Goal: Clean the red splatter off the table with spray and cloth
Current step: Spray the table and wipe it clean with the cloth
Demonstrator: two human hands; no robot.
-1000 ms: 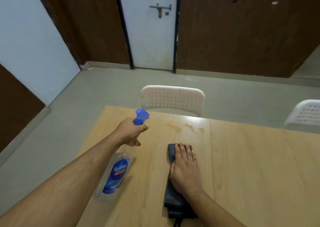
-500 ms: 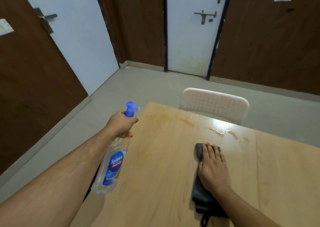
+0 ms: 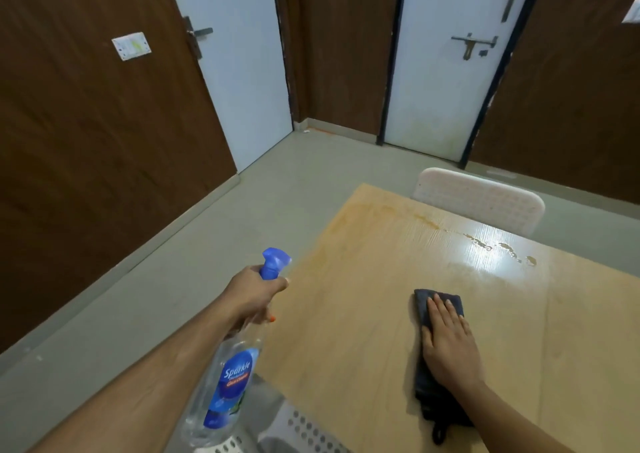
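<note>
My left hand (image 3: 251,295) grips the neck of a clear spray bottle (image 3: 227,383) with a blue label and blue trigger head, held tilted in the air beyond the table's left edge. My right hand (image 3: 450,345) lies flat, fingers together, on a dark folded cloth (image 3: 434,397) on the light wooden table (image 3: 346,314). A faint orange-red smear (image 3: 398,212) runs along the table's far edge, and wet glistening droplets (image 3: 498,246) lie to its right. The smear is well beyond both hands.
A white perforated chair (image 3: 479,198) stands behind the table's far edge. Part of another white perforated chair (image 3: 294,428) shows below the bottle, near the table's left edge. Grey floor, brown panels and two white doors surround the table.
The view has swung left, so the table now sits further right. My left hand with the bottle has moved from over the table to beyond its left edge. My right hand stays on the cloth.
</note>
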